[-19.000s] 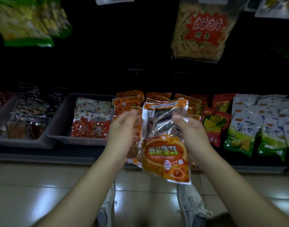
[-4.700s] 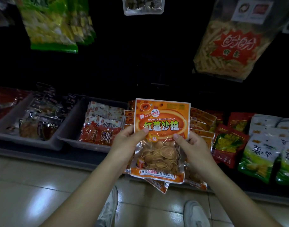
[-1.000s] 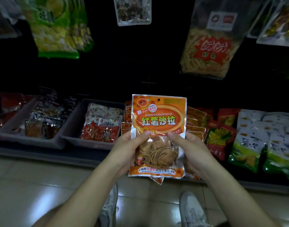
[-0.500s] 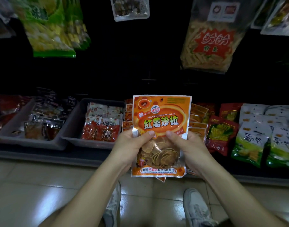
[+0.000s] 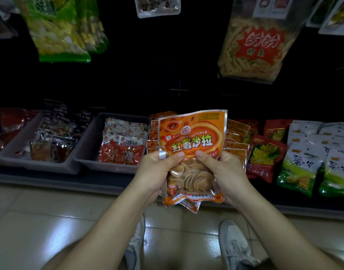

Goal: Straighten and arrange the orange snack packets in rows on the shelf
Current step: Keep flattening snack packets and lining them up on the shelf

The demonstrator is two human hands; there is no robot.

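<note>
One orange pkt (image 5: 192, 133) gripped: L hand (image 5: 157, 172), R hand (image 5: 225, 172).

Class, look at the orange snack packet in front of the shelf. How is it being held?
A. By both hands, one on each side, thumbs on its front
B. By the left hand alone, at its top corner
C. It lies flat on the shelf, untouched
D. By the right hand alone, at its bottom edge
A: the left hand and right hand each grip one side of the orange packet, with both thumbs on its front.
</note>
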